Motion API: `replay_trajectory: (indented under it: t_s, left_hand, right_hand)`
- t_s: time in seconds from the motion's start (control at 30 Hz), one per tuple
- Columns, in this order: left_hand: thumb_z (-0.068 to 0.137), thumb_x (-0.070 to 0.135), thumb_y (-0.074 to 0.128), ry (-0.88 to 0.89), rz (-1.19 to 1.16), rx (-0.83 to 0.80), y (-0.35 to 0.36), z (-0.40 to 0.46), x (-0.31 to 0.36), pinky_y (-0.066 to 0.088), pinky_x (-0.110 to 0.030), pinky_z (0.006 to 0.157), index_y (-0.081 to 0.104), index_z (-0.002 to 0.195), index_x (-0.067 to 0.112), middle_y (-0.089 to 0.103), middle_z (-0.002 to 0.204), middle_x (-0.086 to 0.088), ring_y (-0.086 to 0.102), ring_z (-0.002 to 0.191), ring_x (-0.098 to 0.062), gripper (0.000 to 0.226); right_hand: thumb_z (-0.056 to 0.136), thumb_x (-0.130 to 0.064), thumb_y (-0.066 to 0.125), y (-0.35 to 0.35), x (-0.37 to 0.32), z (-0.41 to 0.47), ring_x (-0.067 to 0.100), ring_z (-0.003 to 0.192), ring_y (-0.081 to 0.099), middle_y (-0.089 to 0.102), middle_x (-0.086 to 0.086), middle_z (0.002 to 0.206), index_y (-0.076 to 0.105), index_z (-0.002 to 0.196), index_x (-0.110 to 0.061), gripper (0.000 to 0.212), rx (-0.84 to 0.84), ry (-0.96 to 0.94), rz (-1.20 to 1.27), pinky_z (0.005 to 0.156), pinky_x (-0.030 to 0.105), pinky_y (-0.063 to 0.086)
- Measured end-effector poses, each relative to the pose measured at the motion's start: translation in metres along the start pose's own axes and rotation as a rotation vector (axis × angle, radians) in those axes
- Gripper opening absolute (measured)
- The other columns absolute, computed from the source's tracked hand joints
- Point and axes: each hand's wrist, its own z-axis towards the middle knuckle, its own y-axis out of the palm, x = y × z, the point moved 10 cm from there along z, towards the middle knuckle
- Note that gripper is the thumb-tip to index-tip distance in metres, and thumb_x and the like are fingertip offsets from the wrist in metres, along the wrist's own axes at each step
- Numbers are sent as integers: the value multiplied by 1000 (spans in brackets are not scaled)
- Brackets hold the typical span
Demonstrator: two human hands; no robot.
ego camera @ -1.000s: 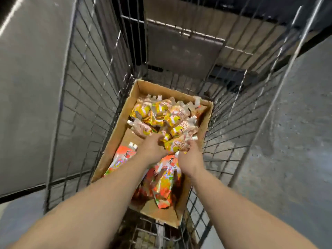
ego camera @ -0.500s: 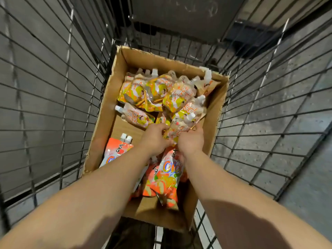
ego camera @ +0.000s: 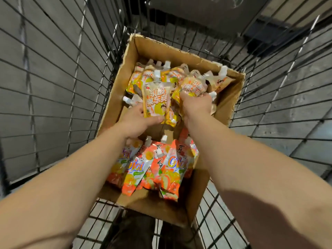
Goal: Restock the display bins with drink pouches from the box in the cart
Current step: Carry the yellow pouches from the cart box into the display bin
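In box (ego camera: 231,97), pouches (ego camera: 156,101) in both hands (ego camera: 136,121).

You look down through black wire mesh walls (ego camera: 59,72) that rise on your left and right and meet at the far end. Behind the mesh on both sides lies a grey concrete floor (ego camera: 287,97) with straight seam lines running across it. At the top centre, a flat grey panel (ego camera: 194,17) stands beyond the mesh; a dark low object (ego camera: 280,31), too dim to identify, sits to its right. Lighting is dim and warm, brightest at centre.
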Motion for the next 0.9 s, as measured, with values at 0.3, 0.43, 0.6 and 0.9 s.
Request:
replay_trajectory:
  t_s: [0.3, 0.43, 0.6, 0.9]
  left_hand:
    - [86, 3, 66, -46, -278, -96, 7, -33, 9, 54, -36, 91, 54, 124, 6, 68, 114, -10, 64, 105, -24, 41]
    - [82, 5, 70, -39, -277, -182, 12, -65, 26, 54, -39, 83, 55, 128, 9, 67, 119, -14, 65, 102, -29, 49]
    - [77, 3, 68, -60, -285, -253, 18, -123, 42, 51, -31, 73, 63, 110, 12, 69, 99, -10, 65, 79, -20, 34]
    - [79, 4, 71, 171, -360, -95, 5, -258, 67, 52, -37, 87, 59, 121, 11, 70, 112, -11, 67, 96, -24, 44]
  right_hand:
    - [76, -8, 69, -3, 1, -52, 23, 73, 63, 68, 9, 88, 60, 86, -13, 14, -296, 32, 75, 62, 32, 53]
    - [66, -45, 79, -10, 13, -101, 21, 91, 67, 68, 5, 109, 58, 117, -18, 62, -536, 47, -76, 78, 52, 58]
    - [79, -15, 77, -35, 6, -168, 28, 101, 68, 67, 13, 114, 43, 125, -13, 57, -725, -6, -48, 79, 40, 55]
    - [77, 16, 66, -82, -44, -291, 15, 76, 67, 69, 6, 91, 54, 104, -16, 44, -964, -370, -215, 62, 26, 55]
